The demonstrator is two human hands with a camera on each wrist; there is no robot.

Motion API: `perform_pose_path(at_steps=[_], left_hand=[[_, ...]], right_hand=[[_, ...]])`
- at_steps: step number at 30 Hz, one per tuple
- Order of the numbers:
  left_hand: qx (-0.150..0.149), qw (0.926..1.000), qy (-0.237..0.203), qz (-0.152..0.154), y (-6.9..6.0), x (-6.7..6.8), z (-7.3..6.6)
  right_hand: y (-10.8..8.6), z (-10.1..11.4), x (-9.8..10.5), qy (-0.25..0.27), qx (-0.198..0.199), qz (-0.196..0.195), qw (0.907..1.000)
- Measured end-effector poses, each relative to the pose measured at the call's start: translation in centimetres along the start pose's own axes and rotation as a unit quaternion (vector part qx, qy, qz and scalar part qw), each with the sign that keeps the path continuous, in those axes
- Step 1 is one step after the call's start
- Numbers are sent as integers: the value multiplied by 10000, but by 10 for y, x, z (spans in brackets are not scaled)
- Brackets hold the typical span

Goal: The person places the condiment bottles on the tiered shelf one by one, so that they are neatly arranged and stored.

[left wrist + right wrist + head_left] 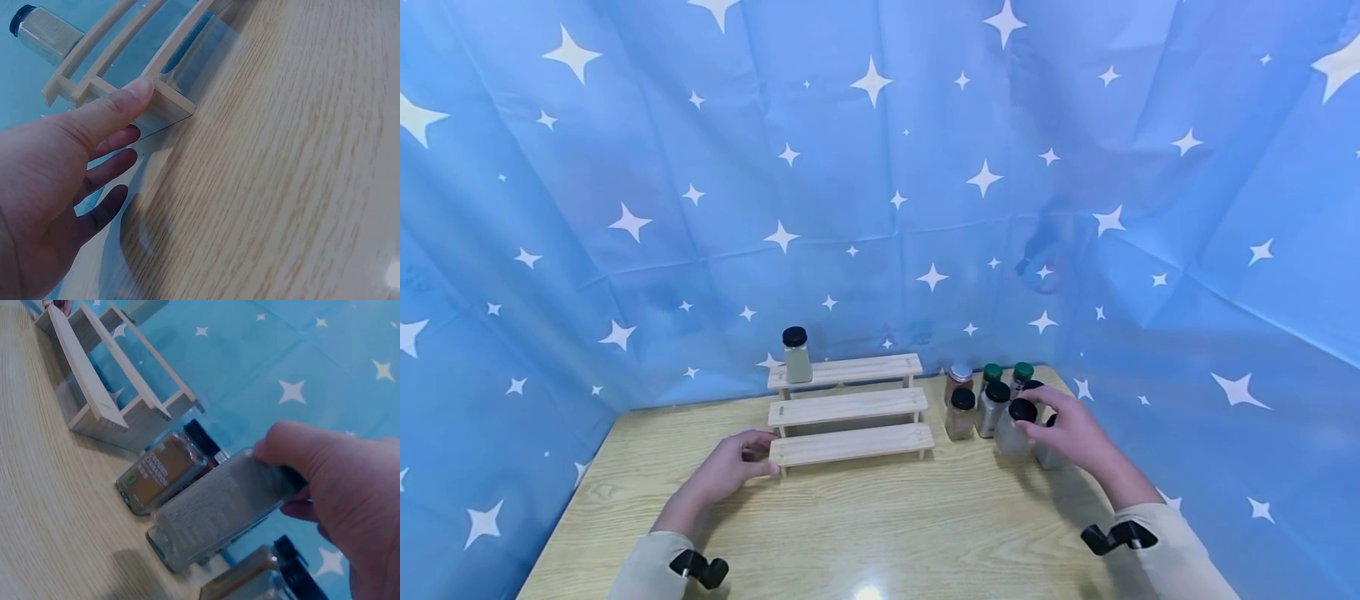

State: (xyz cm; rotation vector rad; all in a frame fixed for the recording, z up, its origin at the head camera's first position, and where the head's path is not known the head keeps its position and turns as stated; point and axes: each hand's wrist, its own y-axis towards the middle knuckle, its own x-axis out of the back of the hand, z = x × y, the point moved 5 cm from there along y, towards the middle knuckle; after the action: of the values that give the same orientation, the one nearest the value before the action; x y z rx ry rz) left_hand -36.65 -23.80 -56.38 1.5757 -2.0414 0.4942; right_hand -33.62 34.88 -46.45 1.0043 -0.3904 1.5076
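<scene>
My right hand [1075, 432] pinches a glass spice jar [1011, 437] near its black lid, thumb on one side and fingers on the other. In the right wrist view this spice jar [212, 509] leans at a slant beside a jar labelled ground cinnamon [161, 472]. At the left end of a three-step wooden rack [850, 447] is my left hand [726, 468]. Its thumb touches the end of the lowest step, while the other fingers are spread loosely below, as the left wrist view shows. One black-lidded jar [798, 363] stands on the top step's left end.
Several more spice jars cluster right of the rack, among them a green-lidded jar [992, 374], a silver-lidded jar [958, 385] and a black-lidded jar [961, 417]. A blue star-patterned curtain [880, 208] hangs behind the wooden table [880, 533].
</scene>
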Motion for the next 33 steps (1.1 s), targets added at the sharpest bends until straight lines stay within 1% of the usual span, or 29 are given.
perform_pose_path(at_steps=[6, 11, 15, 18, 25, 27, 31, 33], left_hand=[[23, 10000, 69, -35, -1, 0, 0], [40, 10000, 3, -11, -1, 0, -1], [61, 10000, 25, 20, -1, 0, -1], [69, 10000, 44, 41, -1, 0, -1], [-57, 9999, 80, 141, -2, -1, -3], [-51, 9998, 102, 161, -3, -1, -3], [-145, 9995, 189, 205, -2, -1, -4], [-120, 9994, 221, 230, -2, -2, -4]], right_hand=[[1, 9, 3, 321, -106, -359, 9988], [4, 17, 2, 795, -123, -607, 9949], [8, 22, 1, 1247, -182, -593, 9902], [12, 28, 0, 1496, -133, -562, 9871], [28, 49, -7, 1760, 112, -624, 9823], [33, 55, -9, 1849, 166, -620, 9807], [43, 64, -17, 1942, 178, -559, 9792], [49, 68, -22, 1927, 157, -494, 9799]])
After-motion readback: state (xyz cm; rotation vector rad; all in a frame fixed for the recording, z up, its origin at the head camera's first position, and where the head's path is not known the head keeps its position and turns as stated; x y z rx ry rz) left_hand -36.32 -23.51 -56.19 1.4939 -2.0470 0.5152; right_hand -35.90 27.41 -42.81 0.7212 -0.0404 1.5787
